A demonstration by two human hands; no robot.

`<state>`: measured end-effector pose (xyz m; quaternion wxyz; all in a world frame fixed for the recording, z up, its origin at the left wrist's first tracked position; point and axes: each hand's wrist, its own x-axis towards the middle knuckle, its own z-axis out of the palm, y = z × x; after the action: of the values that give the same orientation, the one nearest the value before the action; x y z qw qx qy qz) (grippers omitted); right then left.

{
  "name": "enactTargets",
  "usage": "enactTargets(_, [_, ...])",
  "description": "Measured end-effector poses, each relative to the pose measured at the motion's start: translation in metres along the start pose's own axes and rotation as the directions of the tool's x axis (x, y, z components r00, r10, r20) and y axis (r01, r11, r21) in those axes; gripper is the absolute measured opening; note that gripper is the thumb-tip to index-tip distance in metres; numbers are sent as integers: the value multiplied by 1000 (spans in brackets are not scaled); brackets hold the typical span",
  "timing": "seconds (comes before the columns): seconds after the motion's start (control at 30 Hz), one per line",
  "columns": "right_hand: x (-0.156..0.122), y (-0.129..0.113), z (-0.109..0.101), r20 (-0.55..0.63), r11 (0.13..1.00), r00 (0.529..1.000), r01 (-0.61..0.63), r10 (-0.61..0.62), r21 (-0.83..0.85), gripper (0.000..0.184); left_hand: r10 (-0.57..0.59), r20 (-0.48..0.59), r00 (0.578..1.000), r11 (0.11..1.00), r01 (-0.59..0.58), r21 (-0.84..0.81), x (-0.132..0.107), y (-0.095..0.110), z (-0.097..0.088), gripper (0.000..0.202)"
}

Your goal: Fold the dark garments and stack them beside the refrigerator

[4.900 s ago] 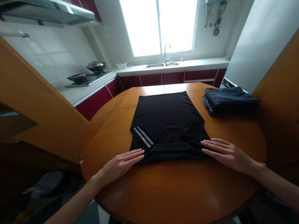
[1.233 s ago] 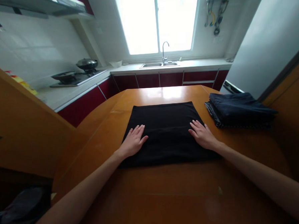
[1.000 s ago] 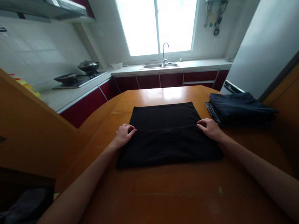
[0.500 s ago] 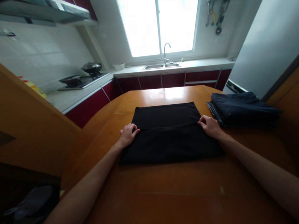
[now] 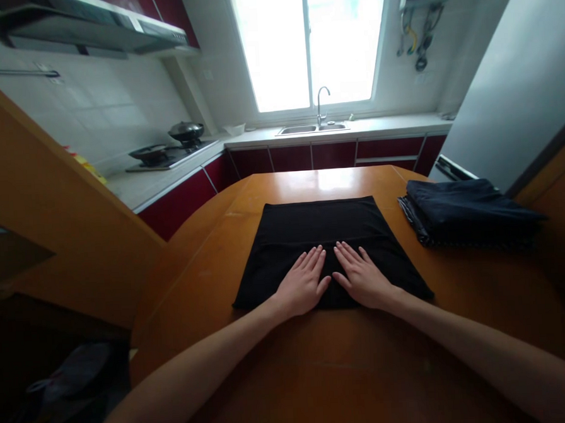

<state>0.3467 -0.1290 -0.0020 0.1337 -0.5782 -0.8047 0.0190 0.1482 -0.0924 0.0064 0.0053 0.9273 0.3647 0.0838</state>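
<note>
A black folded garment [image 5: 321,219] lies flat on the wooden table, with a fold edge running across its middle. What kind of garment it is, I cannot tell. My left hand [image 5: 304,283] rests palm down on the near half of the cloth, fingers stretched out. Close beside it, my right hand [image 5: 360,277] is also laid flat on the same near half, its fingers extended and thumb pointing at the left thumb. Neither hand grips anything.
To the right, a stack of folded dark clothes [image 5: 467,211] sits on the wooden table [image 5: 200,260]. Beyond the table are a counter with a sink [image 5: 301,129] and a stove carrying a lidded pan [image 5: 186,131]. A fridge [image 5: 498,93] stands at right.
Both hands have let go of the garment's side edges and moved inward to its middle, opening flat on the near half. The view has shifted slightly.
</note>
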Motion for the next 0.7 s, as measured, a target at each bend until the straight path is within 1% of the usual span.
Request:
enactTargets(0.07, [-3, 20, 0, 15, 998, 998, -55, 54, 20, 71, -67, 11, 998, 998, 67, -21, -8, -19, -3, 70])
enactTargets(0.17, [-11, 49, -6, 12, 989, 990, -141, 140, 39, 75, -160, 70, 985, 983, 165, -75, -23, -53, -11, 74])
enactTargets(0.3, [-24, 82, -9, 6, 971, 971, -239, 239, 27, 71, -281, 100, 955, 953, 289, -88, -46, -97, -19, 71])
enactTargets(0.4, [-33, 101, -8, -4, 955, 955, -296, 296, 36, 68, -350, 94, 932, 929, 358, -93, -59, -119, -21, 66])
enactTargets(0.47, [-38, 109, -8, -21, 946, 948, -317, 319, 59, 67, -371, 89, 925, 921, 378, -97, -64, -125, -23, 63])
enactTargets(0.53, [-44, 111, -11, -71, 935, 934, -342, 349, 91, 65, -378, 56, 924, 920, 381, -93, -68, -121, -30, 62])
enactTargets(0.57, [-48, 110, -14, -114, 935, 930, -339, 350, 103, 63, -358, 27, 933, 929, 359, -88, -71, -116, -35, 62])
enactTargets(0.6, [-53, 107, -18, -160, 944, 932, -311, 325, 108, 62, -311, 4, 950, 947, 310, -84, -74, -110, -40, 61])
enactTargets(0.63, [-59, 103, -23, -199, 962, 942, -252, 269, 104, 60, -236, -3, 972, 968, 235, -82, -79, -102, -45, 62])
enactTargets(0.67, [-66, 99, -28, -219, 982, 959, -164, 181, 92, 59, -143, 9, 990, 986, 143, -84, -85, -95, -51, 63])
enactTargets(0.7, [-75, 94, -34, -214, 996, 974, -54, 69, 78, 58, -46, 38, 998, 995, 49, -91, -92, -89, -55, 64])
